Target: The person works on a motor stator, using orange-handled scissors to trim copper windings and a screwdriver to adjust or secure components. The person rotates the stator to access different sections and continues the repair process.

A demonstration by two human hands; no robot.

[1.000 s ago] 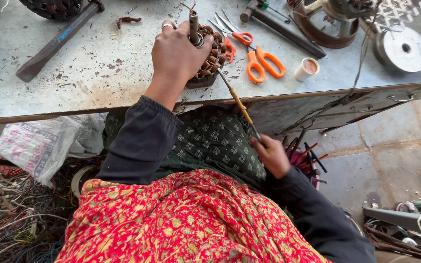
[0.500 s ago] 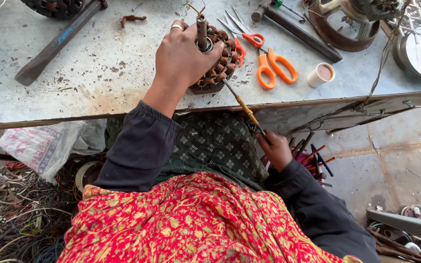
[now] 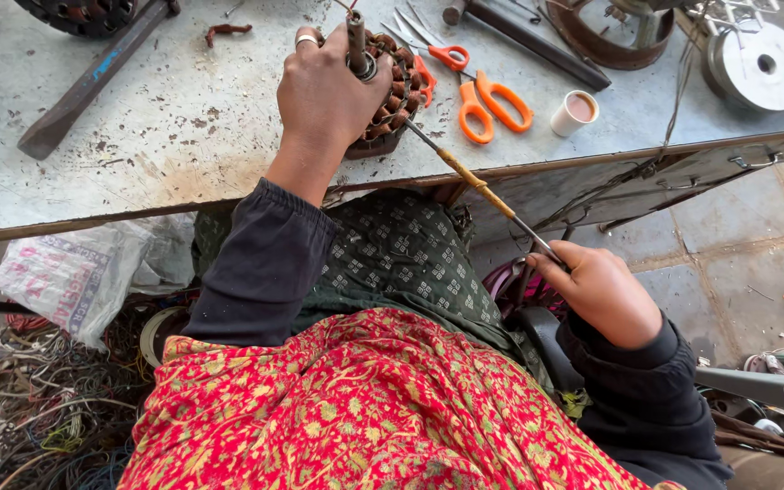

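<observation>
Seen from the head camera, looking down past a red patterned shawl (image 3: 356,408) and dark sleeves. Left hand (image 3: 333,86) clamped over a copper-wound motor stator (image 3: 392,95) near the front edge of the grey, scuffed worktop (image 3: 183,136), fingers (image 3: 319,54) curled round its rim beside a dark metal shaft (image 3: 356,41) standing up through the middle, a ring on one finger. Right hand (image 3: 601,290) lower down, off the worktop and past its edge, fingers closed on the end of a long thin rod (image 3: 474,181) with a yellowish band along its middle; rod slanted up from that hand to the stator's side, tip touching or entering the windings, exactly which not possible to tell. Behind the stator, orange-handled scissors (image 3: 492,109) lying flat, a smaller red-handled pair (image 3: 446,56) just beside them, and a small roll of tape (image 3: 575,112) near the scissors' handles. Further back at right, a round metal disc (image 3: 759,63); at left, a flat dark metal bar (image 3: 93,82) lying aslant. Below the worktop at left, a printed plastic bag (image 3: 70,277) above a tangle of scrap wires (image 3: 29,408).
</observation>
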